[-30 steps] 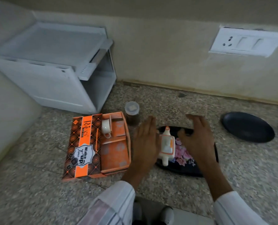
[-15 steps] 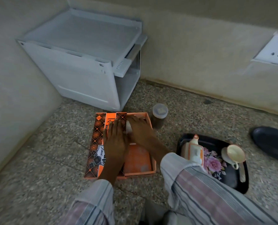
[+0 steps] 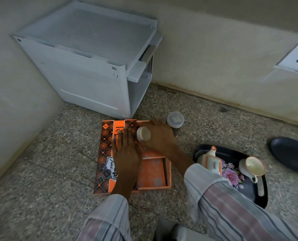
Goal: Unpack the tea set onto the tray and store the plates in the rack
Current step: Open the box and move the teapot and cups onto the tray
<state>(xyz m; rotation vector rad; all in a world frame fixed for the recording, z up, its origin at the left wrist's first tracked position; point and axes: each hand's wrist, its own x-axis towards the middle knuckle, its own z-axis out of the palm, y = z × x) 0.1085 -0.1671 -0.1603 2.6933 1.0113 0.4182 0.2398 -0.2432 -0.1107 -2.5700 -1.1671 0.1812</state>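
Note:
An orange tea set box (image 3: pixel 151 173) lies open on the speckled counter, its patterned lid folded to the left. My left hand (image 3: pixel 127 153) presses flat on that lid. My right hand (image 3: pixel 159 136) grips a cream cup (image 3: pixel 143 133) over the box's far end, with the cup tipped on its side. To the right, a black floral tray (image 3: pixel 259 197) holds a cream teapot (image 3: pixel 210 161) with an orange knob and another cream cup (image 3: pixel 252 166). A black plate (image 3: pixel 292 157) lies beyond the tray at the right edge. The white rack (image 3: pixel 92 66) stands in the back left corner.
A small lidded jar (image 3: pixel 175 120) stands right behind the box, close to my right hand. A wall socket plate (image 3: pixel 297 60) is on the back wall at the right. Walls close off the left and the back.
The view swung left. Both hands left the tray and went to the box. My left hand settled on the lid and my right hand took hold of the cup there and tipped it.

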